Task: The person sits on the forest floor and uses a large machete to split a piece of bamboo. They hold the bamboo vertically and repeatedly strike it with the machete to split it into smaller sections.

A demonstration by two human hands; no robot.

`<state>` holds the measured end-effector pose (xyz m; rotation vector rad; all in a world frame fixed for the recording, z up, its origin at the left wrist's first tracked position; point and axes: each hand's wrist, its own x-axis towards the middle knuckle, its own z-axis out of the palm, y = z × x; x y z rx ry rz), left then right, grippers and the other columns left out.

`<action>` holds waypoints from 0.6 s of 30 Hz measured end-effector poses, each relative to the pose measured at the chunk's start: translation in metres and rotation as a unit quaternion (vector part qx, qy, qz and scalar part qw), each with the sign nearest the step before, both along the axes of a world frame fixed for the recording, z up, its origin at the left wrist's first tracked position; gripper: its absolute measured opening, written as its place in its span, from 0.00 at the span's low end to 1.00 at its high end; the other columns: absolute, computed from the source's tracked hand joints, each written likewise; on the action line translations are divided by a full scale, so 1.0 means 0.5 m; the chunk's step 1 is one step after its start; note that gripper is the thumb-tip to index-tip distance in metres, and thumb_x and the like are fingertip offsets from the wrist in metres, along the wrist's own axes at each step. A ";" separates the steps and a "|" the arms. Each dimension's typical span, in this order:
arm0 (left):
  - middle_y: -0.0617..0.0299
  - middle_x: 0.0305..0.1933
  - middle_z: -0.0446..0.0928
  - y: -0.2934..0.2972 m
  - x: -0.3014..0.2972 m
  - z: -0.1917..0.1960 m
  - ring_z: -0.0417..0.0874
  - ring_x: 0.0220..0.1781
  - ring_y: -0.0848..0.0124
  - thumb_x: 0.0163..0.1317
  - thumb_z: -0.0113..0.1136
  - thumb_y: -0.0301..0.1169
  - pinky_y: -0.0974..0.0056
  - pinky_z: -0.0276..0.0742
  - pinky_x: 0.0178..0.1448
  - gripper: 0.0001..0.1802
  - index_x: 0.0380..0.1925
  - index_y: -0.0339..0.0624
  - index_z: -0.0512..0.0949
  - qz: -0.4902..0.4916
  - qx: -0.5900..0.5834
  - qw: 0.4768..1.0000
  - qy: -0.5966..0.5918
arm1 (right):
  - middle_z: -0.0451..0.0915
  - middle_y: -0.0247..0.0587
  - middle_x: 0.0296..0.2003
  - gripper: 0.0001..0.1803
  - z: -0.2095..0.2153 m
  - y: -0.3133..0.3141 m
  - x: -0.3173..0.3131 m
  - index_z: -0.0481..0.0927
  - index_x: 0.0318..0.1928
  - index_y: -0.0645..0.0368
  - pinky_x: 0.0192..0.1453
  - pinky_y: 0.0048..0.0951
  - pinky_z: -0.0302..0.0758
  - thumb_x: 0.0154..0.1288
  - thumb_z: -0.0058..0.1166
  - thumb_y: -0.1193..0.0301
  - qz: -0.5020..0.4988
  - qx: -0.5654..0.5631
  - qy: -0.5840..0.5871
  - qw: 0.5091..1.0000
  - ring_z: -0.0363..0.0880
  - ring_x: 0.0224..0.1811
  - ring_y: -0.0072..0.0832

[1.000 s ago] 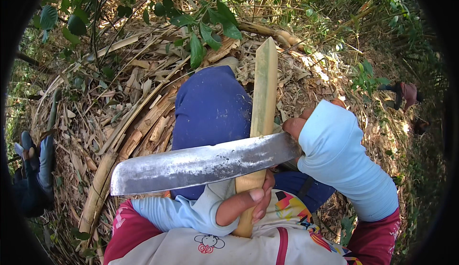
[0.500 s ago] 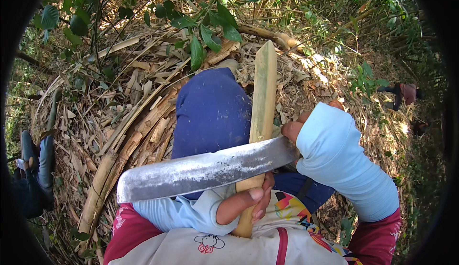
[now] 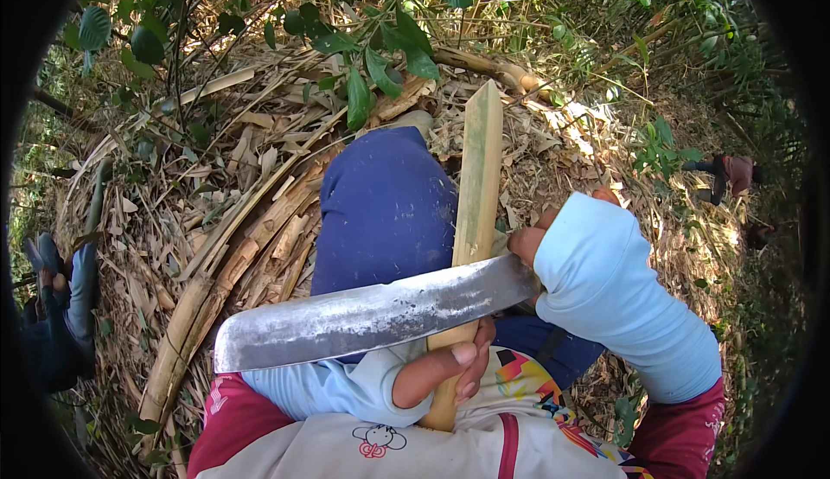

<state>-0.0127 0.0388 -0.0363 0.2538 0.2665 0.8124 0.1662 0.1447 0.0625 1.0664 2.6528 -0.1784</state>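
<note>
My left hand (image 3: 450,365) grips the lower end of a split bamboo slat (image 3: 477,176) that stands upright against my blue-trousered knee (image 3: 385,207). My right hand (image 3: 540,235), mostly covered by a light blue sleeve, is closed on the handle of a large machete. Its wide grey blade (image 3: 363,319) lies flat across the slat, pointing left, just above my left thumb.
Dry bamboo culms (image 3: 216,289) and leaf litter cover the ground to the left. Green leafy branches (image 3: 380,55) hang over the top. Another person's legs and shoes (image 3: 56,306) are at the far left, and a further person (image 3: 735,176) crouches at the right.
The machete blade has slid a little to the right and slightly down across the slat. Both hands stay in place.
</note>
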 end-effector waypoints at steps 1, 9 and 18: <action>0.57 0.37 0.67 -0.001 -0.001 0.015 0.74 0.27 0.70 0.65 0.59 0.30 0.62 0.74 0.32 0.27 0.61 0.41 0.60 0.019 -0.011 1.000 0.013 | 0.78 0.38 0.21 0.07 -0.003 0.004 0.000 0.80 0.32 0.50 0.36 0.48 0.73 0.52 0.55 0.64 -0.012 0.005 0.008 1.000 0.81 0.28 0.40; 0.57 0.36 0.67 -0.007 0.001 -0.001 0.73 0.27 0.70 0.65 0.58 0.30 0.63 0.73 0.32 0.28 0.62 0.40 0.59 0.013 -0.010 1.000 0.008 | 0.79 0.38 0.22 0.12 0.007 0.011 -0.003 0.81 0.33 0.51 0.36 0.44 0.74 0.43 0.60 0.67 -0.030 -0.014 -0.010 0.999 0.81 0.30 0.41; 0.60 0.37 0.66 -0.001 -0.001 0.029 0.71 0.27 0.73 0.66 0.52 0.27 0.67 0.71 0.34 0.31 0.67 0.39 0.54 0.038 -0.003 0.999 0.036 | 0.79 0.41 0.23 0.11 0.000 0.023 -0.001 0.81 0.35 0.48 0.34 0.45 0.73 0.48 0.59 0.64 -0.031 -0.012 -0.020 0.999 0.82 0.31 0.40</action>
